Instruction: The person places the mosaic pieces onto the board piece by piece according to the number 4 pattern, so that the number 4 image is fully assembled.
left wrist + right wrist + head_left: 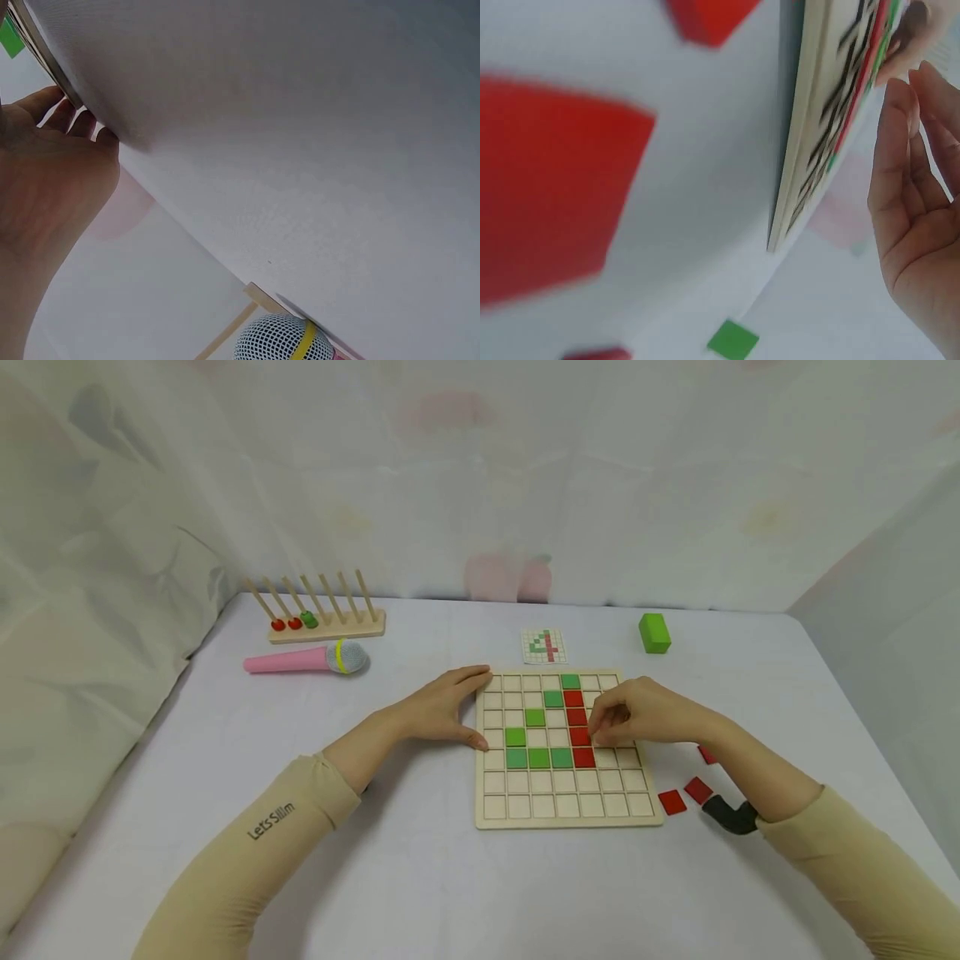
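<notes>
A wooden grid board [564, 806] lies on the table. Green tiles [534, 717] form a diagonal and part of a row on it, beside a column of several red tiles [573, 699]. My left hand [441, 705] rests at the board's left edge, thumb and fingers spread; the left wrist view shows its fingertips against the side. Over the right half, my right hand [637, 714] has its fingertips at a red tile [581, 737] low in the column. In the right wrist view, no tile shows between the thumb and fingers of the right hand [922, 202].
Loose red tiles [672, 802] lie right of the board, near the black wrist strap [729, 817]. Behind the board are a pattern card [544, 646] and a green block [655, 633]. A toy microphone [300, 659] and a peg stand [330, 631] with beads stand back left.
</notes>
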`<state>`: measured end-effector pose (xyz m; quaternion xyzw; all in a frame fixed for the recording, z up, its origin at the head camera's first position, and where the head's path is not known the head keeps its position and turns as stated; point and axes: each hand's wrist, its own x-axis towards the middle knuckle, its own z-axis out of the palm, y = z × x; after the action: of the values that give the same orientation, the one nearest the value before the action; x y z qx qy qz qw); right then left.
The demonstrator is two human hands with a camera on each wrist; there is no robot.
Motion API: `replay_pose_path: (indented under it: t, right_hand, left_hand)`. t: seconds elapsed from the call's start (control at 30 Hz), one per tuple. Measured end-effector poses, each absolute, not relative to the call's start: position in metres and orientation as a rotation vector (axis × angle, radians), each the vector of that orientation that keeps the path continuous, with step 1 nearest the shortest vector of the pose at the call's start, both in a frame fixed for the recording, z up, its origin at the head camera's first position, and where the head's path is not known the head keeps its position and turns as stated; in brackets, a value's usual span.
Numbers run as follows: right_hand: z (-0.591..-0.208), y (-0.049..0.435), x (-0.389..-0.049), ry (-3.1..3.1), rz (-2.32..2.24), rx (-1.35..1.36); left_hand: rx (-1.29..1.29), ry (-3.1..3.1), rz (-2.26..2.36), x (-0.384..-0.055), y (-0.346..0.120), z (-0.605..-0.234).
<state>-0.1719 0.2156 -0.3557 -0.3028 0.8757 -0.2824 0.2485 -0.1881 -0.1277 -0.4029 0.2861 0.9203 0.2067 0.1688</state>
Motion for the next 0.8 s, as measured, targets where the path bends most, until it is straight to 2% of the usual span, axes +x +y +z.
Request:
replay_pose_path:
  t: [0.37,0.8]
  right_hand:
    - [-0.344,0.244,-0.171,2.39,-0.772,-0.787]
    - [-0.354,0.296,-0.16,2.431,-0.696,-0.673]
  left_hand:
    - [0.807,2.608,0.603,-0.188,-0.13,-0.402]
    - [0.801,2.598,0.607,-0.188,-0.128,-0.402]
